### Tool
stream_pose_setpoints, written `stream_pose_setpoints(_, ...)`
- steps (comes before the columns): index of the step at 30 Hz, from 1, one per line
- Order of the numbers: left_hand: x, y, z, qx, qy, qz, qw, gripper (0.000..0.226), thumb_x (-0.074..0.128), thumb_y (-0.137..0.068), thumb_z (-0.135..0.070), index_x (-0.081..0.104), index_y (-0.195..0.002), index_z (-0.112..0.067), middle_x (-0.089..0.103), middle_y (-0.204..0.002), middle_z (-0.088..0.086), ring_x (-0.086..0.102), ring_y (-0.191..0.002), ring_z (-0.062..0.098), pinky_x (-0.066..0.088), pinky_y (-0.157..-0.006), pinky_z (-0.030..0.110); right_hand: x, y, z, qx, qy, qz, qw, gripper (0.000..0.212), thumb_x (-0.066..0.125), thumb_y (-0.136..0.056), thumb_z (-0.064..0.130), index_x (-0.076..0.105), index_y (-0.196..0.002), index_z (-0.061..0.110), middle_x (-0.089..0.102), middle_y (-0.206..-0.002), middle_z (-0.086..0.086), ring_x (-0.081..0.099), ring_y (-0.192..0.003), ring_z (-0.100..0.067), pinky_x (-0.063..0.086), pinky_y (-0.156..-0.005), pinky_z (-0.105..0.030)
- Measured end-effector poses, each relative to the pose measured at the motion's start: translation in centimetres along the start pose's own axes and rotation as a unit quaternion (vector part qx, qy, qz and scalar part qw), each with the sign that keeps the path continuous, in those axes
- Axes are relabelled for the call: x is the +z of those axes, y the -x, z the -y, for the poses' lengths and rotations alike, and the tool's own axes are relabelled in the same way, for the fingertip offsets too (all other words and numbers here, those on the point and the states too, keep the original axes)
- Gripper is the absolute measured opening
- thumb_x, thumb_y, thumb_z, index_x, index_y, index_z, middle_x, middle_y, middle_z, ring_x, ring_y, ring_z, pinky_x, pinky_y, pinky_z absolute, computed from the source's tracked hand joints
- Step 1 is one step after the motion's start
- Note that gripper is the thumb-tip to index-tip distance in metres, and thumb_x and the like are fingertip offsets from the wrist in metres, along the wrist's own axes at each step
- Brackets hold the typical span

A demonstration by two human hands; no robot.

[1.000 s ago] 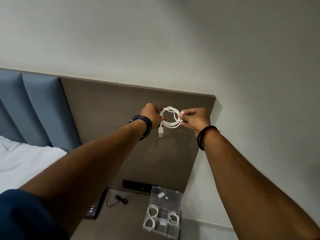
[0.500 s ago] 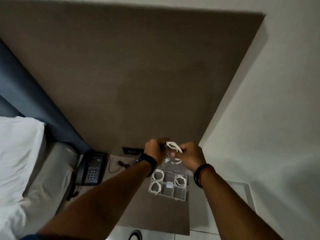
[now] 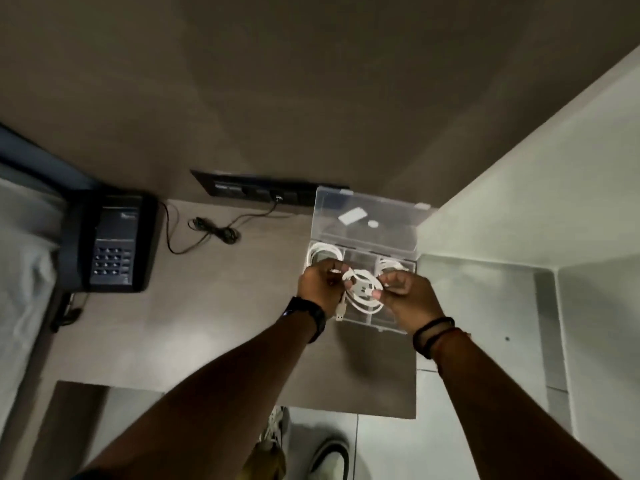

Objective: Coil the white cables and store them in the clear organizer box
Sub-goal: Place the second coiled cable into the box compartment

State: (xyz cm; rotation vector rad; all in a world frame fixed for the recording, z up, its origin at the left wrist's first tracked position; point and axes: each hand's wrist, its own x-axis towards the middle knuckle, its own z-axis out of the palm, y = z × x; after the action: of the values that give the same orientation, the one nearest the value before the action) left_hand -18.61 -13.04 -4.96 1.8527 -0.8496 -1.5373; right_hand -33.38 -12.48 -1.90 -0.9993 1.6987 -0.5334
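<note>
A coiled white cable (image 3: 363,292) hangs between my two hands just above the clear organizer box (image 3: 363,258). My left hand (image 3: 320,285) pinches its left side, and a USB plug (image 3: 340,311) dangles below that hand. My right hand (image 3: 407,292) pinches the coil's right side. The box stands on the bedside table with its lid (image 3: 367,220) open and upright against the wall. One coiled white cable (image 3: 323,254) lies in the back left compartment, another (image 3: 393,265) in the back right one. My hands hide the front compartments.
A dark telephone (image 3: 107,242) sits at the table's left, with a thin black cord (image 3: 214,230) running to a black socket panel (image 3: 256,194) on the wall. A white ledge (image 3: 485,306) adjoins the table on the right. Shoes (image 3: 329,452) show on the floor below.
The view tilted down from the wall to the table. Both hands came down with the coiled cable, from high in front of the headboard to just over the box.
</note>
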Motion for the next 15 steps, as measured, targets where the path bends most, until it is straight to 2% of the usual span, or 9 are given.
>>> stream_pose_setpoints(3, 0.9, -2.2, 2.5, 0.004, 0.014, -0.020, 1.000, 0.023, 0.059, -0.076, 0.016, 0.069, -0.087, -0.002, 0.060, -0.056, 0.002, 0.048, -0.040, 0.007, 0.042, -0.046, 0.020, 1.2, -2.5, -2.5, -0.008, 0.016, -0.009, 1.000, 0.020, 0.071, -0.075, -0.006, 0.057, -0.081, 0.007, 0.063, -0.088, -0.008, 0.061, -0.080, -0.022, 0.050, -0.079, -0.033)
stream_pose_setpoints(6, 1.2, -3.2, 4.0, 0.014, 0.031, -0.049, 0.998, 0.024, 0.066, -0.074, 0.013, 0.072, -0.091, -0.003, 0.061, -0.065, -0.003, 0.054, -0.046, 0.002, 0.048, -0.050, 0.016, 2.1, -4.0, -4.1, -0.006, 0.024, -0.015, 1.000, 0.018, 0.070, -0.077, -0.003, 0.056, -0.081, 0.007, 0.065, -0.086, -0.010, 0.064, -0.080, -0.025, 0.056, -0.071, -0.037)
stream_pose_setpoints(9, 1.9, -3.4, 5.0, 0.033, 0.042, -0.076, 0.996, 0.023, 0.066, -0.073, 0.015, 0.072, -0.090, 0.000, 0.061, -0.064, -0.006, 0.057, -0.049, 0.000, 0.048, -0.054, 0.008, 2.6, -4.7, -5.1, -0.016, 0.033, -0.039, 0.999, 0.016, 0.070, -0.078, -0.002, 0.056, -0.078, 0.006, 0.063, -0.085, -0.010, 0.063, -0.076, -0.022, 0.056, -0.056, -0.023)
stream_pose_setpoints(10, 2.2, -3.4, 5.3, 0.049, 0.026, -0.088, 0.995, 0.023, 0.068, -0.072, 0.013, 0.073, -0.089, -0.002, 0.063, -0.066, -0.005, 0.060, -0.056, 0.006, 0.051, -0.060, 0.011, 2.6, -4.8, -5.3, -0.018, 0.036, -0.047, 0.998, 0.016, 0.070, -0.078, -0.002, 0.056, -0.078, 0.005, 0.063, -0.084, -0.010, 0.062, -0.076, -0.023, 0.056, -0.056, -0.022)
stream_pose_setpoints(12, 2.7, -3.3, 6.1, 0.085, -0.014, -0.107, 0.991, 0.021, 0.072, -0.072, 0.006, 0.074, -0.089, -0.005, 0.070, -0.075, 0.006, 0.066, -0.070, 0.025, 0.056, -0.075, 0.029, 2.7, -4.7, -5.9, -0.016, 0.055, -0.060, 0.997, 0.016, 0.071, -0.077, -0.002, 0.057, -0.077, 0.005, 0.063, -0.083, -0.009, 0.062, -0.076, -0.024, 0.060, -0.067, -0.035)
stream_pose_setpoints(13, 2.8, -3.2, 6.5, 0.110, -0.040, -0.115, 0.986, 0.019, 0.073, -0.072, 0.003, 0.075, -0.089, -0.006, 0.072, -0.079, 0.011, 0.068, -0.074, 0.029, 0.056, -0.077, 0.036, 2.7, -4.6, -6.1, -0.014, 0.064, -0.065, 0.996, 0.016, 0.072, -0.077, -0.001, 0.057, -0.076, 0.006, 0.064, -0.083, -0.008, 0.062, -0.076, -0.024, 0.059, -0.074, -0.042)
stream_pose_setpoints(15, 2.9, -3.0, 7.3, 0.175, -0.095, -0.139, 0.970, 0.019, 0.075, -0.071, -0.002, 0.075, -0.089, -0.007, 0.074, -0.082, 0.014, 0.069, -0.075, 0.029, 0.056, -0.077, 0.035, 2.9, -4.3, -6.3, -0.009, 0.067, -0.075, 0.995, 0.017, 0.072, -0.077, 0.000, 0.057, -0.074, 0.008, 0.064, -0.082, -0.006, 0.063, -0.076, -0.023, 0.057, -0.079, -0.049)
